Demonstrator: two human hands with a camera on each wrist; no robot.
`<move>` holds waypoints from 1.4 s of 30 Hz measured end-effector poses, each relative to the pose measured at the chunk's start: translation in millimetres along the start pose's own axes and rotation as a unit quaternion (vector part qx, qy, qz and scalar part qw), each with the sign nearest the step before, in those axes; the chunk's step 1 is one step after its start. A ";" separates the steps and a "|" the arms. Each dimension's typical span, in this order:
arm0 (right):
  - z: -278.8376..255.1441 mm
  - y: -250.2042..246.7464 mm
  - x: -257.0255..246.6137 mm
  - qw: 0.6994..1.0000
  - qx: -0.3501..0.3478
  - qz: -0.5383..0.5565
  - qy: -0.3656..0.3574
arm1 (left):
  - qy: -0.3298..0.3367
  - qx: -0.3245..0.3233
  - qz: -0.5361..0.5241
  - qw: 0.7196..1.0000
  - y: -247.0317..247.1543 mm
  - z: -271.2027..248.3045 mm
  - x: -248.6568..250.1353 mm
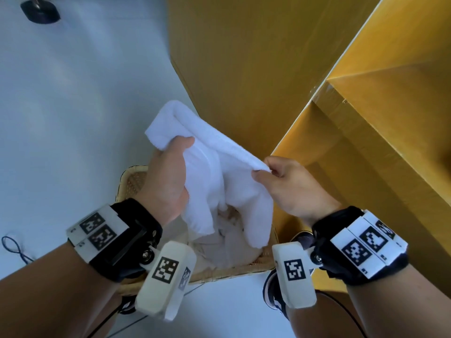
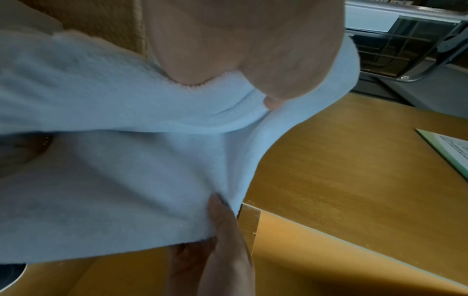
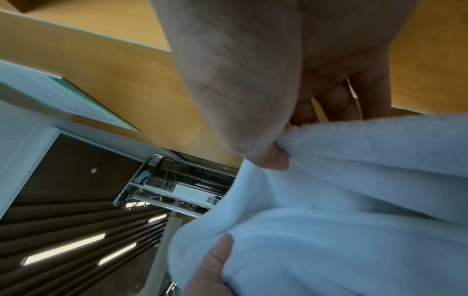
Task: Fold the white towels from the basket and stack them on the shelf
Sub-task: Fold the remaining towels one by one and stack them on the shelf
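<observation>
The white terry towel (image 1: 214,172) hangs in the air between the two hands, directly above the woven basket (image 1: 133,181), its lower folds drooping down toward the pale cloth still lying in the basket below the wrists; the left hand (image 1: 168,181) has a thick bunch of it gathered, thumb over the top and fingers curled underneath, with one doubled end sticking out beyond the knuckles; the right hand (image 1: 290,189) pinches an edge between thumb and forefinger, the other fingers curled loosely behind, and the stretch of hem between the hands runs fairly taut.

The towel looks soft, limp and light; it keeps no shape of its own and sags wherever it is unsupported, so it will likely fold only if spread flat or held by its corners; the pile looks plush and grippy rather than slick, so a light pinch should hold; nothing about it seems fragile.

The better hold is probably at two neighbouring corners along one hem; the right hand's pinch seems close to a corner already, while the left hand would have to let its bunch slide out until it reaches the matching corner; the yellow wooden shelf unit (image 1: 390,132) stands just beyond the right hand, near enough for stacking.
</observation>
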State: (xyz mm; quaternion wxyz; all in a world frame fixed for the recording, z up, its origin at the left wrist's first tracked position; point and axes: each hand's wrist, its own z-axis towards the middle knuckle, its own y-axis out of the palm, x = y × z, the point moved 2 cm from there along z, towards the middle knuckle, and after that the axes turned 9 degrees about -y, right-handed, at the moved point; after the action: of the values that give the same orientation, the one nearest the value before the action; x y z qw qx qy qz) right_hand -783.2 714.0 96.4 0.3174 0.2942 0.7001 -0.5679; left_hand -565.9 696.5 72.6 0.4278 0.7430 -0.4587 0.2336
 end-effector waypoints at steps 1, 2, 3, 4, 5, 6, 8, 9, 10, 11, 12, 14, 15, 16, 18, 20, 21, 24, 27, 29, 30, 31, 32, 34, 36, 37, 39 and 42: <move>-1.0 -0.3 -2.1 1.000 -0.002 0.028 0.011 | -0.004 0.026 0.006 1.000 -1.7 1.4 -0.5; -2.2 0.2 -4.4 0.998 -0.005 0.060 0.022 | -0.009 0.047 0.017 0.999 -2.3 2.4 -1.2; -3.3 0.6 -5.7 0.995 -0.008 0.092 0.029 | -0.011 0.062 0.030 0.998 -2.5 3.1 -2.4; -3.6 0.9 -5.9 0.992 -0.007 0.122 0.037 | -0.010 0.069 0.045 0.997 -3.0 4.3 -4.1; -3.3 0.7 -6.1 0.988 -0.002 0.145 0.046 | -0.007 0.074 0.062 0.995 -3.2 5.8 -6.3; -3.2 0.6 -6.6 0.985 0.004 0.163 0.057 | -0.002 0.079 0.085 0.993 -3.7 6.3 -8.2; -3.7 0.0 -8.3 0.974 0.014 0.210 0.086 | 0.010 0.082 0.125 0.989 -3.9 4.7 -10.7; -3.6 -0.2 -9.1 0.966 0.022 0.240 0.097 | 0.012 0.078 0.141 0.987 -4.1 3.5 -12.3; -3.6 -0.3 -10.0 0.957 0.032 0.269 0.106 | 0.013 0.067 0.154 0.986 -3.1 1.9 -13.8; -3.9 -0.8 -11.2 0.947 0.044 0.297 0.113 | 0.013 0.048 0.165 0.985 -1.6 0.4 -15.5; -3.8 -1.3 -12.0 0.938 0.058 0.322 0.117 | 0.013 0.022 0.177 0.984 1.1 -1.5 -17.4; -3.1 -3.4 -13.9 0.920 0.082 0.364 0.119 | 0.011 -0.022 0.233 0.972 6.1 -5.8 -21.8; -2.9 -4.6 -15.1 0.912 0.090 0.383 0.119 | 0.013 -0.035 0.276 0.960 8.1 -8.2 -23.4; -2.9 -5.5 -16.5 0.903 0.095 0.401 0.119 | 0.016 -0.049 0.318 0.947 9.3 -10.3 -25.2; -3.0 -6.7 -19.6 0.889 0.101 0.430 0.119 | 0.012 -0.077 0.383 0.921 11.8 -13.3 -28.9; -3.4 -7.5 -22.0 0.879 0.104 0.449 0.122 | 0.019 -0.087 0.430 0.898 13.7 -16.0 -31.2; -3.4 -7.9 -23.4 0.874 0.104 0.458 0.125 | 0.034 -0.086 0.446 0.890 14.7 -17.6 -31.4; -2.6 -9.9 -25.4 0.854 0.112 0.489 0.139 | 0.085 -0.084 0.454 0.883 18.1 -20.2 -29.7; -2.9 -13.4 -26.0 0.844 0.130 0.502 0.137 | 0.077 -0.098 0.432 0.893 19.4 -19.1 -28.7; -3.2 -15.3 -26.1 0.840 0.144 0.506 0.128 | 0.053 -0.108 0.405 0.907 18.4 -18.2 -28.4; -3.5 -15.9 -26.2 0.841 0.147 0.506 0.124 | 0.035 -0.113 0.379 0.918 18.5 -17.7 -28.2; -3.8 -15.9 -26.3 0.843 0.147 0.504 0.120 | 0.016 -0.121 0.346 0.930 18.7 -17.0 -27.9; -3.9 -15.6 -26.3 0.846 0.147 0.499 0.118 | 0.000 -0.128 0.309 0.942 19.0 -16.6 -26.8; -4.0 -14.9 -26.2 0.861 0.141 0.476 0.111 | -0.035 -0.118 0.232 0.965 19.7 -15.7 -24.6; -4.0 -13.1 -26.6 0.893 0.120 0.424 0.092 | -0.064 -0.106 0.177 0.976 19.5 -15.3 -23.1; -4.5 -11.7 -26.9 0.912 0.101 0.391 0.079 | -0.070 -0.113 0.161 0.978 19.9 -15.8 -21.7; -5.8 -7.4 -27.5 0.939 0.052 0.336 0.057 | -0.082 -0.131 0.154 0.976 19.3 -15.5 -20.7; -7.2 -1.0 -25.7 0.962 -0.012 0.270 0.036 | -0.093 -0.146 0.153 0.973 17.8 -14.2 -21.1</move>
State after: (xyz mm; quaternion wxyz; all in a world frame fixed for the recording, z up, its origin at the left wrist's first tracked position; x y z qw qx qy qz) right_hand -768.8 719.6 118.1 0.4374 0.4886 0.6121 -0.4419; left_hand -590.9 715.0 72.0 0.4463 0.6120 -0.6338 0.1567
